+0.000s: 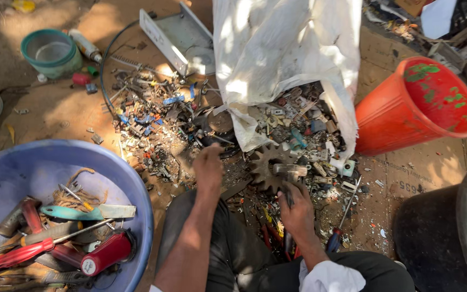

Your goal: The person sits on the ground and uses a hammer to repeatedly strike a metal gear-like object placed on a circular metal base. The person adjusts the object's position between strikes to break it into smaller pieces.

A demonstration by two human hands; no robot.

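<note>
My left hand [208, 166] reaches forward over a heap of small metal scrap [158, 127] on the ground, fingers curled down into it; whether it grips anything is hidden. My right hand [297, 210] is closed around the handle of a hammer [289, 172], whose metal head rests against a large rusty gear wheel [267, 162]. The gear lies at the mouth of a white sack [277, 48] that spills small mixed parts [309, 130].
A blue basin [131, 184] at lower left holds screwdrivers, pliers and red-handled tools. An orange bucket [406, 113] lies tipped on its side at right, a dark tub [433, 232] at lower right. A green bowl [49, 53] and a metal bracket [174, 35] lie beyond. A screwdriver [341, 221] lies by my right knee.
</note>
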